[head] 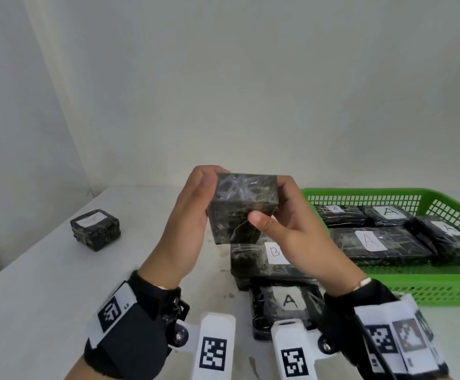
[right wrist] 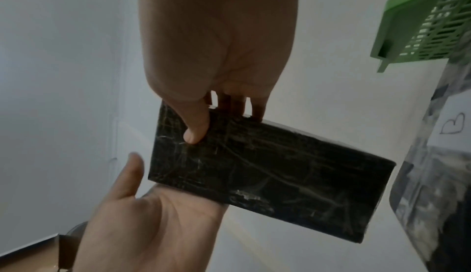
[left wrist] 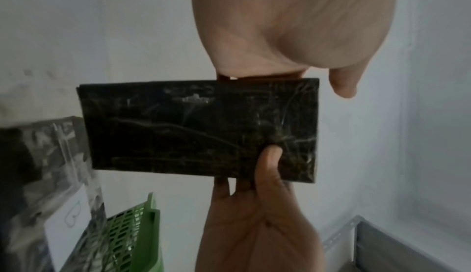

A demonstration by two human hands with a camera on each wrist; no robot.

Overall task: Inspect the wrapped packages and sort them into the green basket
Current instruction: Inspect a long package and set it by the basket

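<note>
Both hands hold one black, plastic-wrapped package (head: 239,212) up above the table; no label shows on the faces toward me. My left hand (head: 209,179) grips its left end, fingers curled over the far edge. My right hand (head: 271,201) grips the right end with the thumb pressed on the near face. The left wrist view shows the package (left wrist: 203,131) edge-on between both hands, and the right wrist view shows the package (right wrist: 267,171) with my right thumb on it. The green basket (head: 360,192) stands at the right with several packages labelled A inside.
On the white table (head: 45,283), under my hands, lie a package labelled B (head: 250,259) and, nearer to me, a package labelled A (head: 286,303). A small labelled package (head: 95,229) sits alone at the left. A pale wall rises right behind the table.
</note>
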